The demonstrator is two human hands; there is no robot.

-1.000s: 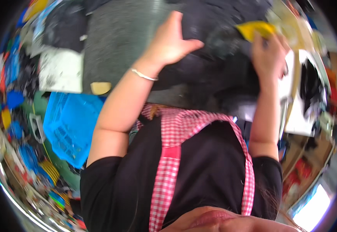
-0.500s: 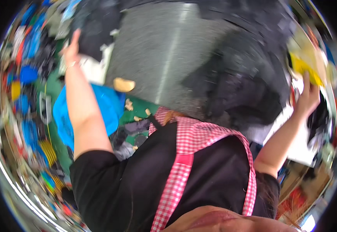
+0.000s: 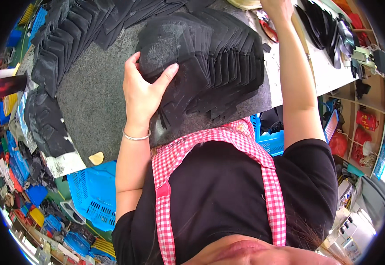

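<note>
A: Report the position of your left hand [image 3: 144, 90].

B: Your left hand rests on the fanned stack of black cut pieces [image 3: 210, 62] at the middle of the grey surface [image 3: 91, 106]. The thumb and fingers are spread over the near left end of the stack, gripping the top piece at its edge. A thin bangle [image 3: 136, 137] sits on that wrist.

A: Report your right hand [image 3: 277, 6].

B: Your right hand is raised at the far edge of the view, beyond the stack. It is cut off by the rim, so you cannot tell whether it is clenched or released, or what it holds.

A: State the location of the stack.

B: The stack lies overlapped like scales, running from your left hand toward the right edge of the grey surface, just in front of your pink checked apron [image 3: 227, 145].

A: List the surrounding items.

B: 1 further row of black pieces [image 3: 64, 39] lies at the far left of the surface. 1 more pile of black pieces [image 3: 46, 123] lies at the near left on a white sheet. A small tan piece [image 3: 96, 158] sits at the near edge. A blue crate [image 3: 93, 194] stands below the surface on your left. A white bench [image 3: 325, 70] with dark parts stands to your right.
</note>
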